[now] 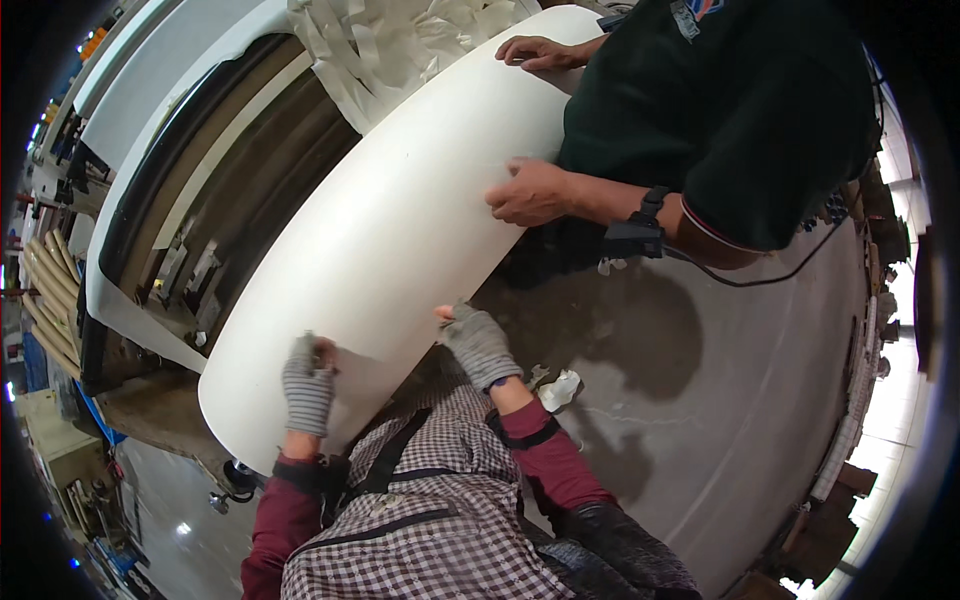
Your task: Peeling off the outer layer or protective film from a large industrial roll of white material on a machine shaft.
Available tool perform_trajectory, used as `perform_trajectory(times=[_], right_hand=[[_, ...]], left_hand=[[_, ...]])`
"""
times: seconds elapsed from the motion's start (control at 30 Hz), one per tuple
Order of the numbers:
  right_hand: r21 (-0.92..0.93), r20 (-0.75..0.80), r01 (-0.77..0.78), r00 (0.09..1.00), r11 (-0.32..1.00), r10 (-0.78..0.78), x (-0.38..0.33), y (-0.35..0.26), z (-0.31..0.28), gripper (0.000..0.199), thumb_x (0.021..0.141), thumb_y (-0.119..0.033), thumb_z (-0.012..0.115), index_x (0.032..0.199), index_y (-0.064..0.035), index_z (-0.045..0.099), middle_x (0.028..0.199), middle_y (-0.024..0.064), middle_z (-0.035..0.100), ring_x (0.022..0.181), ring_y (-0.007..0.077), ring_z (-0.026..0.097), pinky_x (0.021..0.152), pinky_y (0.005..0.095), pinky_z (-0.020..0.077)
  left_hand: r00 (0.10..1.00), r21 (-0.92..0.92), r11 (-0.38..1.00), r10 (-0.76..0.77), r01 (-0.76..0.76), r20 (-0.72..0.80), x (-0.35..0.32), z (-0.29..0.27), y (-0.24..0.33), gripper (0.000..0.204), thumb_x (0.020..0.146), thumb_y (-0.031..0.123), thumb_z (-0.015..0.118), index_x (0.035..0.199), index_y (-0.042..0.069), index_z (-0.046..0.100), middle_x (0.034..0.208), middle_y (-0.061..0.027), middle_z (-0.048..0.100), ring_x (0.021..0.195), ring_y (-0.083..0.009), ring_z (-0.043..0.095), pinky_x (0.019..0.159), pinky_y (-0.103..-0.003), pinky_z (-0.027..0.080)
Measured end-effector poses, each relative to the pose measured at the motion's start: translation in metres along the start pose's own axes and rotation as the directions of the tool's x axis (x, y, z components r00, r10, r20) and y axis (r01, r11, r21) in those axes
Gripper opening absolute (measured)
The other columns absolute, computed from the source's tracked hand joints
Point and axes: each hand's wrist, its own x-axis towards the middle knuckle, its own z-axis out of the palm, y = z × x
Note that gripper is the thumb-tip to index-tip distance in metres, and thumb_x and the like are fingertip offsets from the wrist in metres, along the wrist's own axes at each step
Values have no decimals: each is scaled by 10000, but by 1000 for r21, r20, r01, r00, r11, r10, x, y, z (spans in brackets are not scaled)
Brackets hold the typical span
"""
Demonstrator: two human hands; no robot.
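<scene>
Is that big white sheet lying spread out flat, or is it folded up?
Spread out. The white sheet lies open, no fold showing; the left hand rests on it and the right hand is at its edge.

Grey concrete floor (720,400); cardboard tubes (45,290) stacked left.

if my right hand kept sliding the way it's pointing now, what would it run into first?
Probably the co-worker's nearer hand. Your gloved right hand points up along the edge of the large white curved sheet, though depth is unclear.

A: Background stuff?
B: Heap of white paper strips (400,45) top centre, cardboard tubes (45,290) far left, crumpled white scrap (560,390) on grey floor (720,400).
A: Anyone else?
B: Co-worker in dark shirt (730,100).
</scene>
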Motion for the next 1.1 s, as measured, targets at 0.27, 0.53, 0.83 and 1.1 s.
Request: perform_trajectory(times=[0.27, 0.53, 0.83, 1.1], right_hand=[[6, -141, -116, 983, 993, 116, 46, 16, -48, 165, 797, -160, 609, 933, -78, 655, 922, 149, 647, 847, 338, 620, 706, 394, 500], [-135, -233, 130, 960, 982, -158, 104, 2, -48, 95, 813, -106, 630, 878, -37, 643, 804, 131, 649, 752, 287, 631, 663, 358, 488], [-23, -65, 261, 963, 965, -262, 101, -48, 15, 149, 767, -139, 677, 783, -55, 555, 746, 106, 583, 679, 273, 599, 613, 369, 481], [-220, -119, 326, 926, 919, -357, 90, -52, 26, 159, 767, -122, 683, 762, -73, 532, 678, 71, 584, 592, 207, 586, 583, 323, 482]], left_hand=[[795, 773, 622, 529, -125, -297, 26, -31, -52, 373, 865, 142, 535, 1225, 45, 525, 1273, -170, 498, 1124, -349, 494, 952, -429, 401], [801, 790, 598, 536, -135, -269, 28, -29, -52, 387, 861, 134, 500, 1237, 46, 524, 1260, -172, 500, 1152, -342, 477, 956, -444, 388], [796, 753, 644, 523, -133, -306, 24, -28, -41, 404, 791, 74, 555, 1195, 76, 551, 1226, -171, 516, 1076, -342, 519, 891, -432, 427], [800, 743, 654, 517, -140, -305, 27, -28, -27, 395, 813, 93, 531, 1207, 88, 541, 1212, -173, 521, 1070, -347, 513, 902, -438, 424]])
